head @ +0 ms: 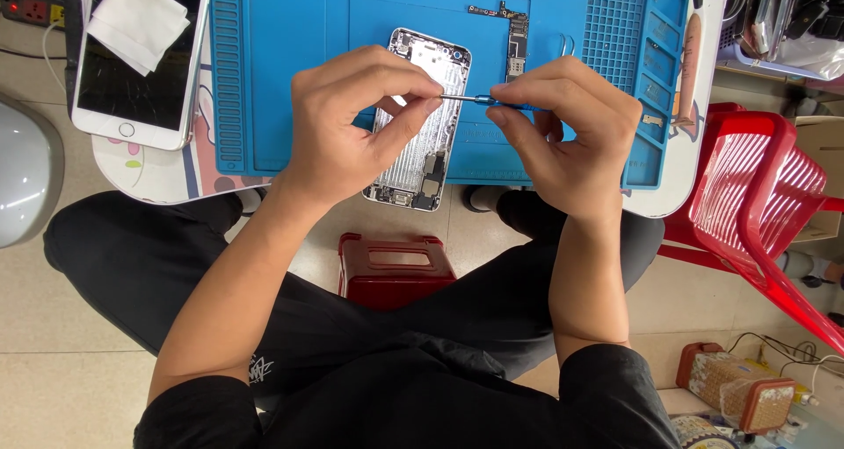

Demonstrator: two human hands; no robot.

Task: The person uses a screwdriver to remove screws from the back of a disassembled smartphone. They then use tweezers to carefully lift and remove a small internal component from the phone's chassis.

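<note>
We hold a thin screwdriver [479,102] level above the opened phone shell [422,124], which lies on the blue mat [290,80]. Our left hand [352,124] pinches the metal tip between thumb and forefinger; our right hand [571,137] has its fingers closed around the blue handle. Beyond the shell on the mat lies a small circuit board [514,36]. Left of the mat rests a white phone [141,62] under a white cloth [139,18].
</note>
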